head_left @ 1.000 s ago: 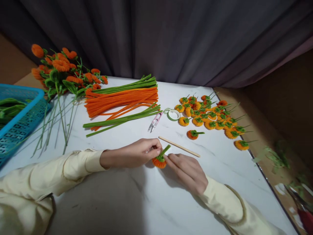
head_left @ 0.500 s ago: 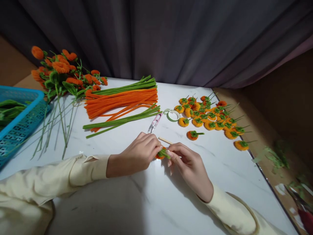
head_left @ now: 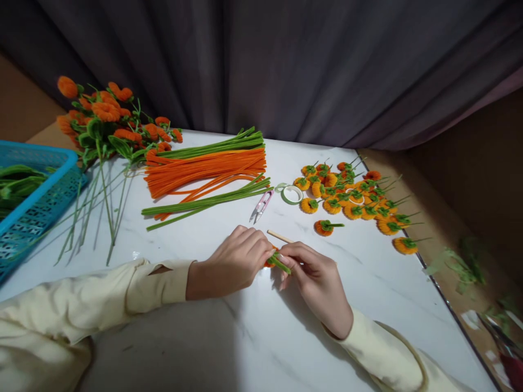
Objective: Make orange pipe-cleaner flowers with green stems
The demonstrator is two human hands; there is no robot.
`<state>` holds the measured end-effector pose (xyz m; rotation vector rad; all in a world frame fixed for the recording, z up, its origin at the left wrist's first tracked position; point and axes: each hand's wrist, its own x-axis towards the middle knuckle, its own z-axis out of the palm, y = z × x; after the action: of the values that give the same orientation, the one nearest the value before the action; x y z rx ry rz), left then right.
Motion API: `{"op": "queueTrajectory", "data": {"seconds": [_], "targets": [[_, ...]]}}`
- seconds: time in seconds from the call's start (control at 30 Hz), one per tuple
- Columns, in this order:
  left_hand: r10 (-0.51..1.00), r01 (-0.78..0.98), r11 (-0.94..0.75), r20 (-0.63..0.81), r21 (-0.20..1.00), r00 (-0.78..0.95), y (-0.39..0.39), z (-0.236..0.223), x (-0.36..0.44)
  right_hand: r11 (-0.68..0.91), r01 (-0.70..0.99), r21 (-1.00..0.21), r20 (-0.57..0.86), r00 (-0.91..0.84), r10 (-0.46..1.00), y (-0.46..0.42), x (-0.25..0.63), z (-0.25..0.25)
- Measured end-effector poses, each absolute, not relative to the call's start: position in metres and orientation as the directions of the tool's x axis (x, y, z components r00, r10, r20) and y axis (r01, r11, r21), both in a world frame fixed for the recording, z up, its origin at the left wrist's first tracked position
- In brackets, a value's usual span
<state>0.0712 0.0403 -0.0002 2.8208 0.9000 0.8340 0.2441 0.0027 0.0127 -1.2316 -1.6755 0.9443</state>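
Both hands meet over the white marble table [head_left: 253, 337]. My left hand [head_left: 239, 261] grips a small orange pipe-cleaner pumpkin [head_left: 270, 262], mostly hidden between the fingers. My right hand [head_left: 314, 277] pinches the pumpkin's green stem [head_left: 281, 263], which points down to the right. A thin wooden stick [head_left: 280, 236] lies just behind my hands, partly covered by the right fingers. Small pink snips [head_left: 261, 206] and a roll of green tape [head_left: 291, 194] lie farther back.
Several finished orange pumpkins [head_left: 355, 198] with green stems cluster at the right. Orange pipe cleaners [head_left: 204, 169] and green pipe cleaners [head_left: 208, 201] lie behind. Orange flowers on stems [head_left: 102, 125] and a blue basket [head_left: 36, 201] sit at the left. The table edge runs along the right.
My hands lifted the pumpkin off the table and closed around it. The green stem, upright a second ago, now lies bent down toward my right fingers.
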Motion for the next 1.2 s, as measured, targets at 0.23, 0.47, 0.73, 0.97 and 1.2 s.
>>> {"op": "queueTrajectory", "data": {"seconds": [0.23,0.47,0.73,0.97,1.2], "targets": [[0.533,0.488,-0.844,0.444,0.222,0.72,0.04,0.001,0.072,0.48,0.557,-0.678,0.295,-0.392,0.872,0.011,0.25,0.021],[0.495,0.434,-0.869,0.387,0.239,0.778,0.041,-0.004,0.069,0.444,0.558,-0.701,0.082,-0.556,0.827,0.034,0.25,0.031],[0.861,0.274,-0.232,0.066,0.933,0.505,0.055,0.007,0.066,0.456,0.589,-0.668,0.161,-0.483,0.86,0.039,0.259,0.048],[0.721,0.021,0.207,-0.167,0.978,0.672,0.057,0.005,0.067,0.419,0.579,-0.699,0.119,-0.484,0.867,0.038,0.26,0.049],[0.744,-0.006,0.248,-0.187,0.969,0.641,0.056,0.001,0.068,0.313,0.589,-0.745,0.008,-0.462,0.887,0.038,0.256,0.045]]}}
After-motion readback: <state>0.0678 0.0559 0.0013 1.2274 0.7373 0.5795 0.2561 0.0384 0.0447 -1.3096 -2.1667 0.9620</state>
